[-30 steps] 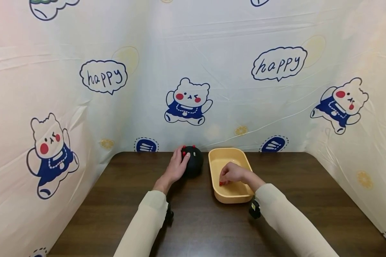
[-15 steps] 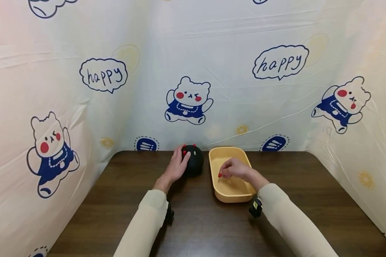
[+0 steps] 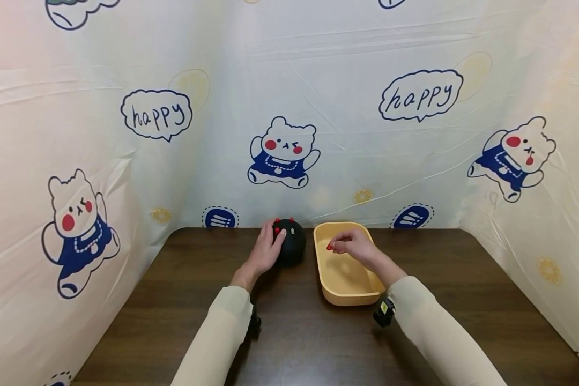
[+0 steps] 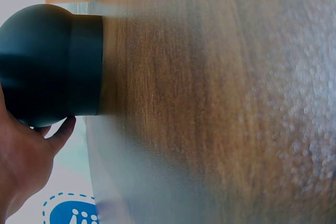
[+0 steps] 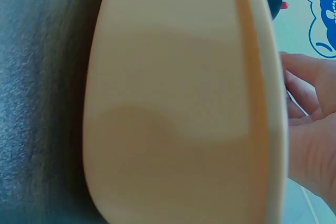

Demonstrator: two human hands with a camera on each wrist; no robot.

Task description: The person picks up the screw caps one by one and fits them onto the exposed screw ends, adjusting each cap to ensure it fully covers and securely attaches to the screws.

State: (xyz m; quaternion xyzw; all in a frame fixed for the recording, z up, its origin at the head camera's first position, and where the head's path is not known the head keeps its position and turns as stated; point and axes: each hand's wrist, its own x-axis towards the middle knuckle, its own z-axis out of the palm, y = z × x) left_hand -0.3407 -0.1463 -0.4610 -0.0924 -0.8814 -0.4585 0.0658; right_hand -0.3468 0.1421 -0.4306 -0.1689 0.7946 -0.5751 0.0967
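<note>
A black dome-shaped object (image 3: 293, 247) with a short straight base stands near the table's back edge. Several small red pegs (image 3: 277, 230) and a silvery bit (image 3: 292, 231) stick out of its top. My left hand (image 3: 264, 249) grips its left side, thumb on the front; the left wrist view shows fingers against the dome's lower side. My right hand (image 3: 358, 248) pinches a small red peg-like piece (image 3: 329, 247) between thumb and fingertips, over the yellow plastic basin (image 3: 351, 298). In the right wrist view the basin's wall (image 5: 173, 77) hides the fingertips.
Both things stand on a dark brown wooden table (image 3: 294, 343), the basin just right of the dome. A pale curtain (image 3: 347, 134) printed with bears hangs right behind the back edge and along both sides. A small black device (image 3: 383, 312) is worn at the right wrist.
My right hand has risen from low inside the basin with the red piece and moved towards its far end. The left hand and the dome have stayed put.
</note>
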